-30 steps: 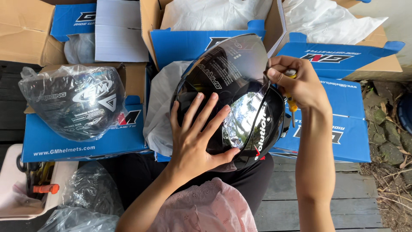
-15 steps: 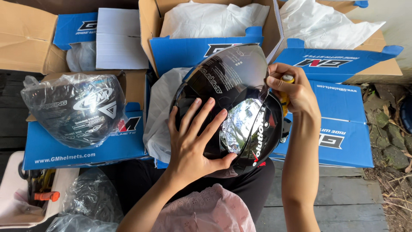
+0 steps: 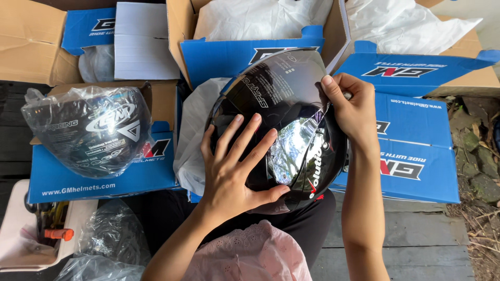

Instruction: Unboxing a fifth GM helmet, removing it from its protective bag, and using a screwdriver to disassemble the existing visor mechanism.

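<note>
A glossy black helmet (image 3: 291, 156) is held on the lap, approx. centre of view, chrome patch showing on its shell. The left hand (image 3: 234, 166) is laid flat on the shell, fingers spread, thumb hooked round the lower edge. The right hand (image 3: 351, 112) is closed on the helmet's right side, by the edge of the raised dark visor (image 3: 278, 86); what is pinched there is hidden, poss. the pivot. A 2nd visor in a clear bag (image 3: 88, 130) is seen on a blue box (image 3: 104, 177) to the left. Another blue box (image 3: 416, 151) lies to the right, w/ white wrapping (image 3: 260, 18) behind.
</note>
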